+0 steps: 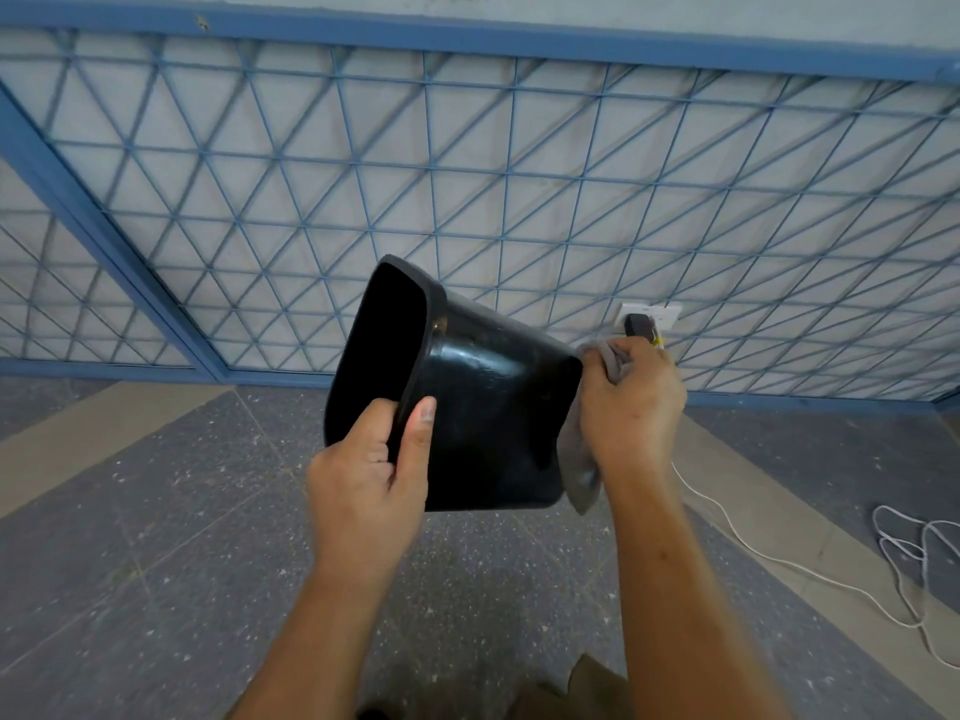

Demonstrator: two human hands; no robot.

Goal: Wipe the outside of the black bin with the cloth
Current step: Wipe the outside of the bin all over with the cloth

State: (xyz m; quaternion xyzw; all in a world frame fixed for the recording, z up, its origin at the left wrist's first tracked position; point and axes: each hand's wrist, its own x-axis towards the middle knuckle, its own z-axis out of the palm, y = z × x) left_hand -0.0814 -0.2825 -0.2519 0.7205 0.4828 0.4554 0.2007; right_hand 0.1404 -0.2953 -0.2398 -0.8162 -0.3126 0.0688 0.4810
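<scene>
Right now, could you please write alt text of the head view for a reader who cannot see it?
A person holds a black bin tipped on its side above the floor, the left hand gripping its rim while the right hand presses a grey cloth against its base. Behind is a blue lattice grille; a white cable lies at right.

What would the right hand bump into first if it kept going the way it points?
The right hand grips the cloth; right behind that, probably, comes the base of the black bin.
</scene>
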